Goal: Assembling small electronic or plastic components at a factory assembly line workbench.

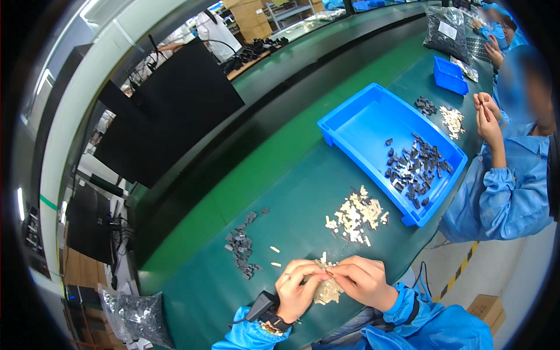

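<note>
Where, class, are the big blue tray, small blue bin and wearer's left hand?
Big blue tray [364, 119], head view, bare floor.
Small blue bin [451, 84], head view, near wall.
Wearer's left hand [296, 293], head view, back of hand.

Small brownish piece [329, 272]: held between fingertips, partly hidden, finer detail too small to tell. Pale tan pieces [328, 294]: loose, overlapping, heaped just below it, partly covered.
</note>
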The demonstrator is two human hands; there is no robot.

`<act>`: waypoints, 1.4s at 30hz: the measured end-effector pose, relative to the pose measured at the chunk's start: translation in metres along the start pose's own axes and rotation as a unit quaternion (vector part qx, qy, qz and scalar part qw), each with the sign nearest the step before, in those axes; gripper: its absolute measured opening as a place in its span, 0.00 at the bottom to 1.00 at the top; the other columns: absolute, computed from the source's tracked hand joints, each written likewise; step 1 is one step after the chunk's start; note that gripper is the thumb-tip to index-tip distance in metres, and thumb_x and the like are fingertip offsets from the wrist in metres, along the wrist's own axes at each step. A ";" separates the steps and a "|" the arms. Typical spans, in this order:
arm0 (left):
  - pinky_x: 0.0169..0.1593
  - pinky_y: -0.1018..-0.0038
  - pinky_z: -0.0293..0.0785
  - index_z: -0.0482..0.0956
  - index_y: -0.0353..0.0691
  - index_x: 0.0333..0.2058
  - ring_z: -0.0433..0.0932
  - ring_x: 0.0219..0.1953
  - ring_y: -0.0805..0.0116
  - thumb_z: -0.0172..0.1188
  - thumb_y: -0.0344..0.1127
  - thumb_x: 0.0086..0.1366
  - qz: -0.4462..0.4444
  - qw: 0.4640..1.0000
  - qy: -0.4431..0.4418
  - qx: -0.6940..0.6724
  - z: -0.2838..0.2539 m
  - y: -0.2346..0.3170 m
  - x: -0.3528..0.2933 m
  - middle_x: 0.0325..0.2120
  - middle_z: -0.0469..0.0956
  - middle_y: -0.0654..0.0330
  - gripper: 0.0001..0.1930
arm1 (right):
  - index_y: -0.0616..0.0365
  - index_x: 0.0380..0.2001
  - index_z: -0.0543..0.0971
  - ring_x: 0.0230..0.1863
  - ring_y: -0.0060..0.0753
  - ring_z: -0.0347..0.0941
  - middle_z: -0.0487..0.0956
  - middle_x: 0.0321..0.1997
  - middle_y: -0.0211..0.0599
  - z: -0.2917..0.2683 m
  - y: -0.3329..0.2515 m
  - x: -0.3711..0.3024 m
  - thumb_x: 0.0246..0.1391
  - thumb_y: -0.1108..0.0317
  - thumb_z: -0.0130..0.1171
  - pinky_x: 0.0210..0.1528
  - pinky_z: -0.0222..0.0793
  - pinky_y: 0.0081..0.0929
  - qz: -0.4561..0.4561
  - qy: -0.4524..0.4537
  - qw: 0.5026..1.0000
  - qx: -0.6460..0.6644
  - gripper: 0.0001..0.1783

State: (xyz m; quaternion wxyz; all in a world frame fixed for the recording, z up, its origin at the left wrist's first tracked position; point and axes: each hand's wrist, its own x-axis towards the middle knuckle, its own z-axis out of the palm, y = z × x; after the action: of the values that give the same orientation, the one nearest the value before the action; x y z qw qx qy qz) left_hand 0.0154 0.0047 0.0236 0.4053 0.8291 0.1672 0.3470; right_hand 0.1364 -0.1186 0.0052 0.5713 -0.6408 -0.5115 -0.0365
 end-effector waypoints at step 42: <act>0.51 0.66 0.73 0.84 0.37 0.35 0.79 0.44 0.59 0.66 0.23 0.55 -0.030 0.965 -0.014 0.259 -0.060 -0.031 0.064 0.38 0.83 0.57 0.08 | 0.62 0.35 0.83 0.18 0.07 0.62 0.77 0.25 0.26 -0.014 -0.003 0.003 0.56 0.77 0.65 0.20 0.53 0.14 0.249 0.053 0.953 0.164 0.03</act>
State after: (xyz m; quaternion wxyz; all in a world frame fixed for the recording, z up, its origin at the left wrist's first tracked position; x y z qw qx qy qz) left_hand 0.0176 0.0932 0.0532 0.1895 0.9050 0.2701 0.2685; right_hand 0.1430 -0.1284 0.0142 0.6861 -0.6424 -0.3032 0.1574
